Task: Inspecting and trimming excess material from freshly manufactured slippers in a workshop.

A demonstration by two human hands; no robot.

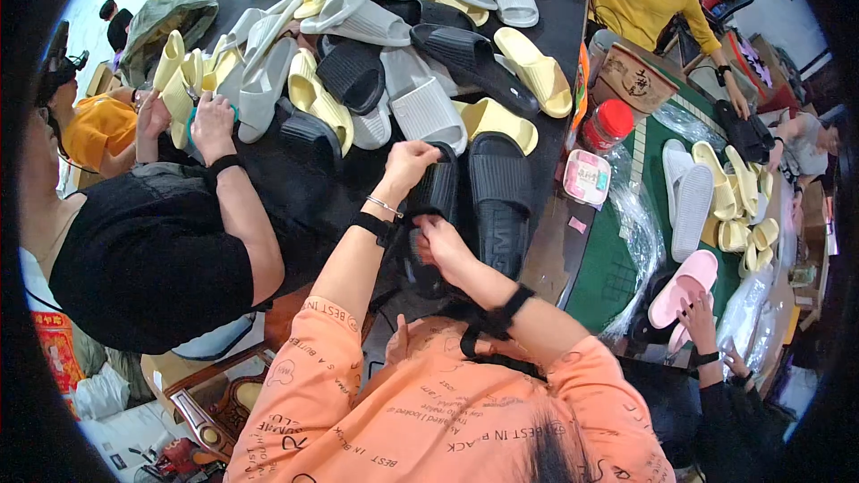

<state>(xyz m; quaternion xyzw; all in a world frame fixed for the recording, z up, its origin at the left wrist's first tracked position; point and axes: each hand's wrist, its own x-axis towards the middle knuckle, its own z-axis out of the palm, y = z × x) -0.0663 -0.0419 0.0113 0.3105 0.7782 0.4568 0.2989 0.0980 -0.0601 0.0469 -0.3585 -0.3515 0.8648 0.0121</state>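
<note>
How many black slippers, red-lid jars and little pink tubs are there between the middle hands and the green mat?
Black slippers: 2 (one held, one beside it)
Red-lidded jar: 1
Pink-rimmed tub: 1
Total: 4

the hands [425, 206] cover part of the black slipper [436, 201]; its toe end is hidden.

Black slippers [497, 201]: matt, ribbed foam-like plastic. Table [295, 183]: black cloth cover, matt. Jar lid [613, 116] at right edge: glossy red plastic. Clear bags [640, 233]: shiny film.
</note>
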